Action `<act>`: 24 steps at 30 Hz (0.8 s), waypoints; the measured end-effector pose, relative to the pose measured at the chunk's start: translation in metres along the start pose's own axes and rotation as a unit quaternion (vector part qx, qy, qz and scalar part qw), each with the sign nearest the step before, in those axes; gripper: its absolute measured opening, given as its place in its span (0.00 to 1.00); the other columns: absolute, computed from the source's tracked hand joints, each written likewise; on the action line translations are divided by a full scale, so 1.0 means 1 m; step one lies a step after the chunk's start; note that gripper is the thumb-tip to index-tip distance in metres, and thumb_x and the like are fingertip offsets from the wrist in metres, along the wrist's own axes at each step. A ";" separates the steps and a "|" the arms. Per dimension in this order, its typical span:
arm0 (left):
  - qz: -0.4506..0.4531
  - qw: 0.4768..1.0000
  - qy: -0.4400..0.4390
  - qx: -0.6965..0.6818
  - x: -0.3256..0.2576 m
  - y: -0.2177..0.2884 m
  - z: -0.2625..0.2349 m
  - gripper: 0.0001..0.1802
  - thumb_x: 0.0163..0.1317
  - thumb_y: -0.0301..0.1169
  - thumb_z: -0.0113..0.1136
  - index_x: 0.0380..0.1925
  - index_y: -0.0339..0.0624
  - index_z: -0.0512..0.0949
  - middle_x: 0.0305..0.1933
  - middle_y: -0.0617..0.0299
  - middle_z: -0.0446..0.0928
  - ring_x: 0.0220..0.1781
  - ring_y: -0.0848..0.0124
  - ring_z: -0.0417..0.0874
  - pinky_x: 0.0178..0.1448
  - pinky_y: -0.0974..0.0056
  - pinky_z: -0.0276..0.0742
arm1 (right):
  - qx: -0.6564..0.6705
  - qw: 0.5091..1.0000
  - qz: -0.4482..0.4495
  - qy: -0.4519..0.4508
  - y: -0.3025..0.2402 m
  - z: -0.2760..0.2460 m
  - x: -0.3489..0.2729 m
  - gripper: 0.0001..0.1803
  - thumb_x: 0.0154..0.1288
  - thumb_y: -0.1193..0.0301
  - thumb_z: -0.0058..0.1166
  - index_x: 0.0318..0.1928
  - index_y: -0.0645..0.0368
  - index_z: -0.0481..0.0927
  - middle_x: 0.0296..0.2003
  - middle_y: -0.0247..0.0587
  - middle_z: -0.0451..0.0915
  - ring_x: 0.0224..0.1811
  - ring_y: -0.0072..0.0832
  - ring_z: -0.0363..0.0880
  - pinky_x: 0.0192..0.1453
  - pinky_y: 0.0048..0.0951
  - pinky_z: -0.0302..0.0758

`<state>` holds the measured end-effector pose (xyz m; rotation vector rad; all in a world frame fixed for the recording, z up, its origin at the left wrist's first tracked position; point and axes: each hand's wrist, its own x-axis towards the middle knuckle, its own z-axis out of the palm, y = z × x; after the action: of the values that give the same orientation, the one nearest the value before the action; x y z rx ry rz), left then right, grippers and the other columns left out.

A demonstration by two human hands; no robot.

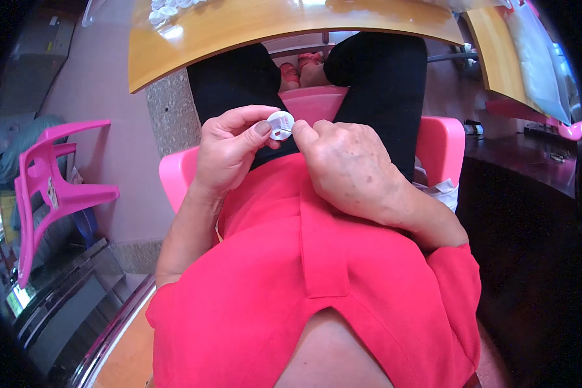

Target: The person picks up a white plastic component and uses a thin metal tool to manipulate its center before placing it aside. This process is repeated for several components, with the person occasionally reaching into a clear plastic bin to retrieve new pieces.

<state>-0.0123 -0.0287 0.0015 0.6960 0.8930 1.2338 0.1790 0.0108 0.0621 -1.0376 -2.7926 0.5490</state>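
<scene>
A small round white plastic piece (281,121) is pinched between the thumb and fingers of my left hand (229,152), above my lap. Its face turns up and shows a small dark spot near the lower edge. My right hand (352,165) is closed, with its thumb and fingertips against the piece's right side. A thin line runs from those fingertips onto the piece. Whatever the right fingers grip is too small and too covered to make out.
Beyond my knees stands a wooden table (291,29) with several small white pieces (168,10) on it. I sit on a pink chair (441,145). To the left is a pink plastic stool (52,187); to the right, a clear plastic bag (533,61) and a dark cabinet (511,213).
</scene>
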 end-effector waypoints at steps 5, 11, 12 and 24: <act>0.005 1.000 -0.012 0.016 0.000 -0.001 0.000 0.11 0.62 0.21 0.57 0.44 0.30 0.78 0.39 0.53 0.80 0.36 0.69 0.82 0.41 0.68 0.81 | -0.004 1.000 -0.010 -0.028 0.000 0.005 0.002 0.07 0.55 0.77 0.49 0.35 0.66 0.74 0.24 0.50 0.79 0.27 0.40 0.81 0.30 0.36 0.78; 0.023 0.998 -0.014 0.057 0.001 -0.002 0.005 0.10 0.62 0.21 0.57 0.43 0.30 0.79 0.38 0.55 0.80 0.36 0.71 0.81 0.40 0.70 0.81 | -0.008 0.999 -0.002 -0.046 -0.001 0.006 0.003 0.07 0.57 0.76 0.49 0.35 0.67 0.75 0.25 0.50 0.79 0.27 0.39 0.82 0.30 0.35 0.78; 0.030 0.997 -0.013 0.077 0.001 -0.002 0.005 0.10 0.62 0.21 0.57 0.43 0.29 0.79 0.38 0.55 0.80 0.36 0.71 0.81 0.40 0.70 0.81 | -0.008 0.999 -0.003 -0.047 -0.001 0.004 0.003 0.07 0.57 0.76 0.49 0.35 0.67 0.75 0.25 0.50 0.79 0.27 0.39 0.82 0.30 0.35 0.78; 0.051 0.981 -0.022 0.186 -0.002 -0.005 0.009 0.06 0.60 0.18 0.58 0.36 0.29 0.80 0.40 0.55 0.78 0.34 0.73 0.80 0.38 0.71 0.79 | -0.085 0.979 -0.176 -0.065 0.015 -0.001 0.009 0.07 0.58 0.76 0.50 0.31 0.69 0.78 0.21 0.47 0.79 0.22 0.34 0.81 0.24 0.31 0.76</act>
<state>-0.0023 -0.0316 0.0025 1.0753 1.0745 1.1466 0.1818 0.0278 0.0574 -0.5227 -3.0817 0.3493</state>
